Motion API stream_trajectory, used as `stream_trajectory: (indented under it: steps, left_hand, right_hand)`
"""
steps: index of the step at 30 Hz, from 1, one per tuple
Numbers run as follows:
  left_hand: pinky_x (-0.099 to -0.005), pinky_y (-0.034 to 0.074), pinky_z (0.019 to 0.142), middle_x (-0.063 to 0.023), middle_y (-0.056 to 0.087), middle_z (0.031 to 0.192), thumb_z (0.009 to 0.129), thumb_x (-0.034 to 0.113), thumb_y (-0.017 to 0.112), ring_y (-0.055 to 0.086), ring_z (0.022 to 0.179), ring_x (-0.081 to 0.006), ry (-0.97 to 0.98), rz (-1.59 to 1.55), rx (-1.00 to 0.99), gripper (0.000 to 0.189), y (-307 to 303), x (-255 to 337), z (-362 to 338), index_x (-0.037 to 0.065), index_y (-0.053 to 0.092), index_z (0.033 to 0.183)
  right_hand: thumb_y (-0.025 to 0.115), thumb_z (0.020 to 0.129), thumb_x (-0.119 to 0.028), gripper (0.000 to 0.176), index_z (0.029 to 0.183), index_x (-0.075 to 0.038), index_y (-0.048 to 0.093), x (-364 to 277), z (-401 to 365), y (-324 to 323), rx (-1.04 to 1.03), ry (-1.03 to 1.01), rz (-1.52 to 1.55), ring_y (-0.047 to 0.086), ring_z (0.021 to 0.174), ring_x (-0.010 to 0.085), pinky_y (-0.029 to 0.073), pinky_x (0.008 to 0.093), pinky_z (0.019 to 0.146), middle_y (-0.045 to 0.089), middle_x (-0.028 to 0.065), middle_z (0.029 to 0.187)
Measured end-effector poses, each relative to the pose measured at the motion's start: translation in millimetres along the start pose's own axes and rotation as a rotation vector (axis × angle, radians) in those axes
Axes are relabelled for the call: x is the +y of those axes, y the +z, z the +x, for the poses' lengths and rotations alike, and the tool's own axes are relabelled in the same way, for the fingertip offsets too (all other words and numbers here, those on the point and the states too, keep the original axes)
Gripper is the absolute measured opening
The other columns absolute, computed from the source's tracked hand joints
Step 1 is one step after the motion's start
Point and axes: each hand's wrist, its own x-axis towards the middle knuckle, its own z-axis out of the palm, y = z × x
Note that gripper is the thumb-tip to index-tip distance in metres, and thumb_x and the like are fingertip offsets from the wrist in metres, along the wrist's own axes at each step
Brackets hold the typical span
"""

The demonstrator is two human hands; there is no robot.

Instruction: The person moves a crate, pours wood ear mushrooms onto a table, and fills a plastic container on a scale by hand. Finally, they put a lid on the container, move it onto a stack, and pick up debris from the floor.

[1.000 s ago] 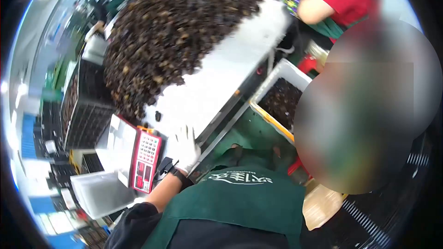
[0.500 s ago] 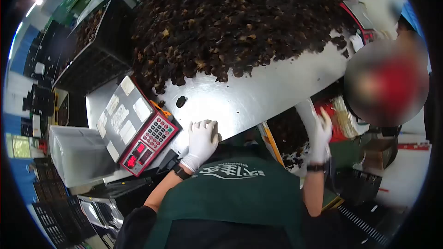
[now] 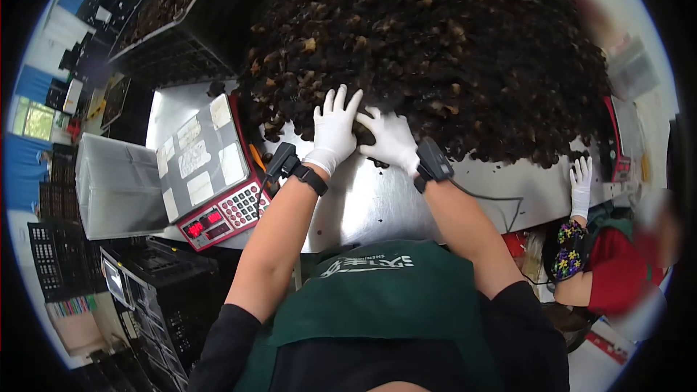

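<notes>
A wide heap of dark brown, mushroom-like pieces covers the metal table. My left hand, in a white glove, lies at the heap's near edge with fingers spread and pointing away from me. Close to its right, my right hand, also gloved in white, is angled inward against the same edge, fingers apart. A few dark pieces show in the gap between the two hands. Neither hand is closed around anything. Both wrists wear black straps with small devices.
Left of my hands is a red digital scale with a taped grey plate. Beyond it stands a black crate of similar pieces, with clear plastic bins at the far left. A co-worker's gloved hand rests at the table's right, near another scale.
Both hands have moved forward to the heap: the left from the table's near edge, the right from beside an opening below the table. My view has shifted; the co-worker's gloved hand and patterned sleeve now show.
</notes>
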Motion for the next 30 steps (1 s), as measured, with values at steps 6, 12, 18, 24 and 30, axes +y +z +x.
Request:
stream_trajectory:
  steps: [6, 12, 18, 24, 30]
  left_hand:
    - [-0.0429, 0.044, 0.100, -0.0173, 0.049, 0.134, 0.077, 0.008, 0.069, 0.048, 0.121, -0.0384, -0.106, -0.337, 0.062, 0.051, 13.2, -9.0, -80.8, 0.010, 0.058, 0.126]
    - [-0.0354, 0.046, 0.091, -0.0145, 0.060, 0.108, 0.082, 0.004, 0.068, 0.058, 0.105, -0.0298, -0.403, -0.584, 0.150, 0.034, 7.2, -5.1, -134.4, 0.005, 0.062, 0.115]
    - [-0.0371, 0.047, 0.084, -0.0109, 0.067, 0.101, 0.084, 0.010, 0.068, 0.062, 0.089, -0.0290, -0.430, -0.628, 0.186, 0.026, 4.6, -8.7, -144.5, 0.009, 0.067, 0.110]
    - [-0.0385, 0.044, 0.085, -0.0075, 0.066, 0.100, 0.082, 0.007, 0.066, 0.059, 0.095, -0.0279, -0.324, -0.473, 0.139, 0.026, 4.9, -16.3, -155.3, 0.011, 0.069, 0.107]
    - [-0.0496, 0.036, 0.104, -0.0150, 0.052, 0.132, 0.077, 0.008, 0.064, 0.045, 0.128, -0.0362, -0.274, -0.396, 0.404, 0.047, -11.3, -27.0, -115.7, 0.010, 0.059, 0.124]
  right_hand:
    - [0.075, 0.074, -0.027, 0.062, 0.133, -0.025, 0.055, 3.7, -61.2, -18.6, -0.005, -0.096, -0.056, 0.041, 0.134, 0.0268, 0.035, 0.0490, 0.105, 0.040, 0.0083, 0.149]
    - [0.074, 0.073, -0.026, 0.065, 0.134, -0.025, 0.054, -9.5, -62.4, -11.7, -0.057, -0.150, -0.007, 0.042, 0.131, 0.0249, 0.043, 0.0462, 0.100, 0.042, 0.0038, 0.147]
    - [0.071, 0.079, -0.035, 0.056, 0.129, -0.016, 0.057, -13.8, 15.2, -29.9, 0.025, -0.187, 0.212, 0.058, 0.112, 0.0292, 0.053, 0.0380, 0.087, 0.053, 0.0111, 0.135]
    - [0.077, 0.072, -0.041, 0.071, 0.136, -0.027, 0.052, -36.3, 79.4, 24.0, 0.051, -0.275, -0.071, 0.039, 0.135, 0.0372, 0.041, 0.0558, 0.104, 0.040, 0.0136, 0.149]
    - [0.069, 0.076, -0.046, 0.058, 0.129, -0.025, 0.058, -48.9, 26.3, 15.2, -0.190, -0.334, -0.121, 0.044, 0.128, 0.0322, 0.040, 0.0505, 0.092, 0.050, 0.0089, 0.140]
